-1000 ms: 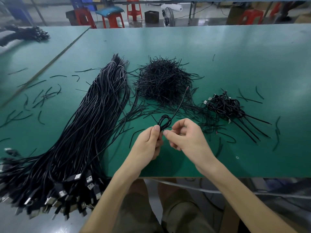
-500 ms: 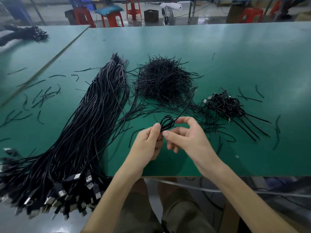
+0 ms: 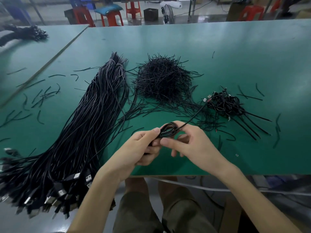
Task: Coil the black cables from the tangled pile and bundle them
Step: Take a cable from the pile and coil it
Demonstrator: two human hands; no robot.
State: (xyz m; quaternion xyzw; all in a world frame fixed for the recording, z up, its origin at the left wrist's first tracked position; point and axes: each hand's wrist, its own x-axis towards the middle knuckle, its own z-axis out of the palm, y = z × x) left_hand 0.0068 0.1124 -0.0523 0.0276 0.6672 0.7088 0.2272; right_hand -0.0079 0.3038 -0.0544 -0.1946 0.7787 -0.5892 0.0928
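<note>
A small black cable coil point(image 3: 167, 131) sits between both hands above the near edge of the green table point(image 3: 218, 52). My left hand point(image 3: 141, 147) pinches the coil's lower left side with thumb and fingers. My right hand point(image 3: 190, 142) grips its right side, thumb under the loops. The cable's loose tail point(image 3: 195, 115) runs up and right from the coil toward a heap of coiled cables point(image 3: 225, 105). A long bundle of straight black USB cables point(image 3: 80, 132) lies to the left, plugs hanging over the table edge.
A mound of short black twist ties point(image 3: 163, 78) lies at the middle back. Loose ties point(image 3: 42, 96) are scattered left and right. Another cable bundle point(image 3: 25, 33) lies on the neighbouring table. Red stools point(image 3: 111, 15) and a fan point(image 3: 167, 13) stand beyond.
The free tail has swung to the right and lower. The coil sits deeper between both hands, and my right thumb has moved onto the loops.
</note>
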